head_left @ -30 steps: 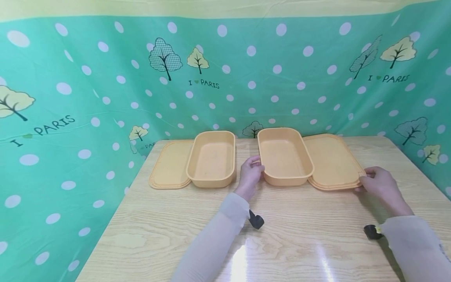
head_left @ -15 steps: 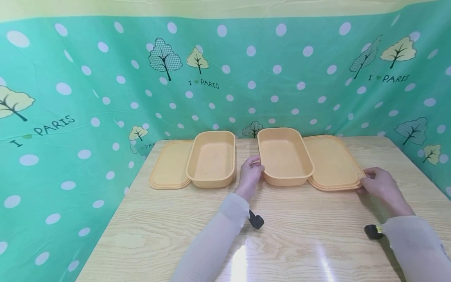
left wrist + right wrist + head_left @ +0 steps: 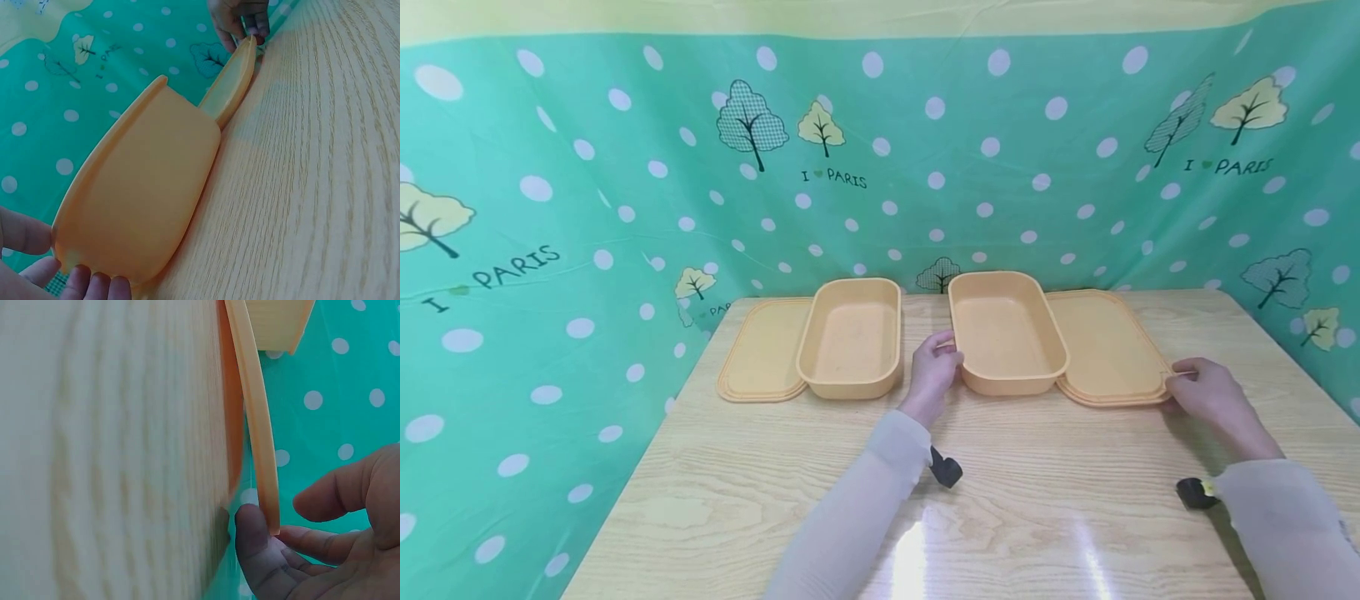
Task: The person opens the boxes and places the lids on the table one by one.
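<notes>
On the table (image 3: 745, 492) stand two yellow-orange rectangular food containers, with no contents visible. My left hand (image 3: 932, 375) holds the left side of the right container (image 3: 1009, 342). In the left wrist view its thumb (image 3: 28, 232) is at the rim, with the other fingertips along the side. My right hand (image 3: 1210, 396) grips the near right corner of the matching lid (image 3: 1108, 350). The right wrist view has that lid's edge (image 3: 256, 412) between the fingers, its corner raised off the table. The lid's left part is hidden behind the container.
Left of my hands stands the other container (image 3: 850, 337), overlapping its own lid (image 3: 763, 350). A green polka-dot curtain (image 3: 880, 167) hangs along the table's back edge and left side. Black wrist mounts (image 3: 945, 468) stick out from both sleeves.
The right lid has come down slightly, its near corner still in my right hand. My left hand and the containers stay where they were.
</notes>
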Motion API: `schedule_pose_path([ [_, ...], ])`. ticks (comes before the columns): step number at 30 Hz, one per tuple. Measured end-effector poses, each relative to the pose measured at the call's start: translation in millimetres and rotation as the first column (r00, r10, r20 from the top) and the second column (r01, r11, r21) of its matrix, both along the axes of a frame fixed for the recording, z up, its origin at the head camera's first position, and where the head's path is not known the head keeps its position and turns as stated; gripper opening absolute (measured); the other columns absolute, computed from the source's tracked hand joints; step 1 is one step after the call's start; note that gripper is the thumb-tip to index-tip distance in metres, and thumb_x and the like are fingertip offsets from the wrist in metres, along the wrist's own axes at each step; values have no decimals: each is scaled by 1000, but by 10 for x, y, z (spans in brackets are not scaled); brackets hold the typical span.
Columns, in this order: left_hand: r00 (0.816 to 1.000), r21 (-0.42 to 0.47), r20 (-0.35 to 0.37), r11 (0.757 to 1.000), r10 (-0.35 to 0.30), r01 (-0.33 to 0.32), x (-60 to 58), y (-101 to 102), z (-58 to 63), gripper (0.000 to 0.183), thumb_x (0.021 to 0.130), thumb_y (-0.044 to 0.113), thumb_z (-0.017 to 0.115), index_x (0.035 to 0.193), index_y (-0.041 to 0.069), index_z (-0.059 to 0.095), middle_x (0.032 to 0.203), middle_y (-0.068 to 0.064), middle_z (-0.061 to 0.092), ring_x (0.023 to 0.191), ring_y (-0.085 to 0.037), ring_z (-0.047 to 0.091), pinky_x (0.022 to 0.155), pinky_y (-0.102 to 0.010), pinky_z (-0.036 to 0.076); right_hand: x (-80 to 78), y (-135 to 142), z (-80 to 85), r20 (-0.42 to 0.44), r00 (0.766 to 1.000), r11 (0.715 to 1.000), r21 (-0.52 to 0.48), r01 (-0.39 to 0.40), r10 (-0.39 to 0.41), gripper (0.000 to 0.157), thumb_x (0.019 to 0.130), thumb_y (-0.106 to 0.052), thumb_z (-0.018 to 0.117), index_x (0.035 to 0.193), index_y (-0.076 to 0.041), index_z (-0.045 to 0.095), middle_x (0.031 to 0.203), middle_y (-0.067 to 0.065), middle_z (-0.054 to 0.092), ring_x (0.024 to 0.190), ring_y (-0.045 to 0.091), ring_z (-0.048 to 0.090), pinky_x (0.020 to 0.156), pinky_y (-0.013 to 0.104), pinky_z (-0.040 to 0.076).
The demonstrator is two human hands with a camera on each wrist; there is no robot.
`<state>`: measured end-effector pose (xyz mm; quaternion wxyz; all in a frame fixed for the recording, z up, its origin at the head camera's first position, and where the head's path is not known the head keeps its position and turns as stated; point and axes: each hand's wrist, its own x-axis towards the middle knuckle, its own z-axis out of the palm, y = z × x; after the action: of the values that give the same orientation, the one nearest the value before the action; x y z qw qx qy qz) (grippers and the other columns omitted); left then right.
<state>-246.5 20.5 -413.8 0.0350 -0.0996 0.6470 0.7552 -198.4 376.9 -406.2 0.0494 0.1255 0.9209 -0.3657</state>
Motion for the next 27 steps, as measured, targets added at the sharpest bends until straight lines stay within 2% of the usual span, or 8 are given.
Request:
schedule_pose_path([
  [5,1000,3,1,1000,-1,1,4,2,-1,48,80,-6,59,127,5,58,115,-19,60,85,-18,59,84,-39,52,4,-6,-3,23,1000,1000,-1,12,-12,60,88,-16,39,131,24,27,114,41,49,71,21,67,78,49,49],
  [12,1000,5,4,1000,-1,1,10,3,6,48,80,-6,59,127,6,58,115,-19,60,86,-18,59,84,-39,51,11,-6,13,37,999,1000,4,-5,5,59,90,-18,39,130,25,28,117,42,46,80,27,67,77,49,50],
  [20,1000,-1,7,1000,-1,1,14,5,11,48,81,-6,60,127,6,58,115,-18,60,87,-19,60,82,-36,52,11,-17,15,46,999,1000,12,3,-4,60,92,-20,39,130,24,28,115,40,47,80,28,67,65,36,53],
  [27,1000,-5,1,1000,-6,6,8,-3,8,47,81,-5,60,127,6,58,116,-19,60,88,-20,61,80,-34,53,16,10,16,42,999,1000,9,-13,13,62,94,-24,38,132,24,26,118,41,44,83,31,66,66,37,53],
])
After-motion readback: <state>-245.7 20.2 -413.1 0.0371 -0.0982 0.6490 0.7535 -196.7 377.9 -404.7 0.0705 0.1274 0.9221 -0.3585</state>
